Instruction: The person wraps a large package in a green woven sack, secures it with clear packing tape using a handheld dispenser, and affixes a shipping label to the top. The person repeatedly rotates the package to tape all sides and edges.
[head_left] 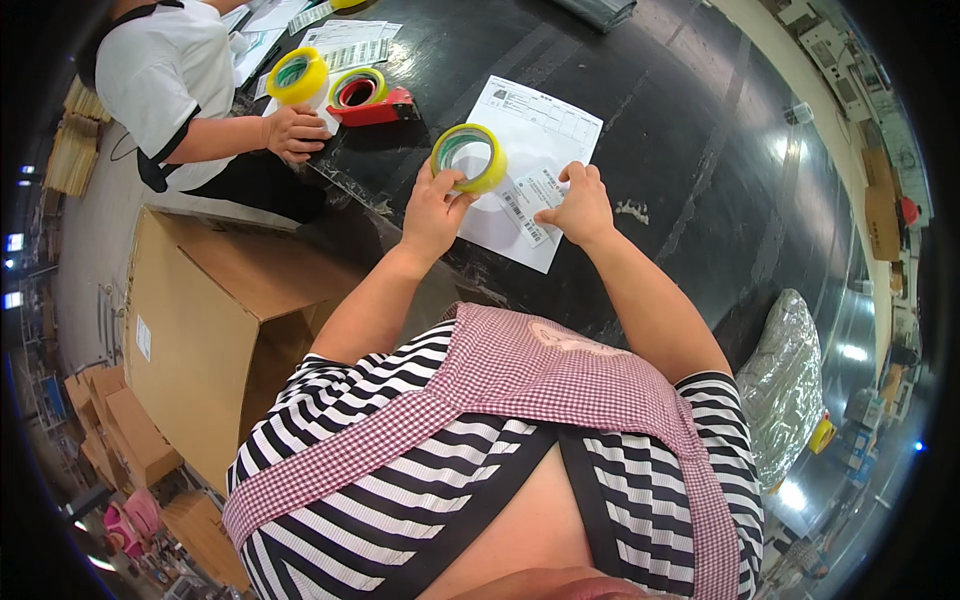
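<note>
My left hand [436, 213] grips a roll of clear yellowish tape [487, 172] by its near left side, tilted above a white printed sheet [548, 110]. On that sheet lies a small white barcode label [538, 200] with a glossy surface. My right hand [583, 208] is at the label's right side, thumb and forefinger apart. Its thumb tip is by the label's lower part, and the other fingers curl. Whether a strip of tape runs from the roll to my right hand is hard to make out.
Across the dark table [690, 160], at left, a co-worker's hand [296, 133] rests beside another tape roll [297, 76] and a red tape dispenser [380, 106]. A large open carton [190, 330] stands left of me. A silvery bag [785, 390] lies at right.
</note>
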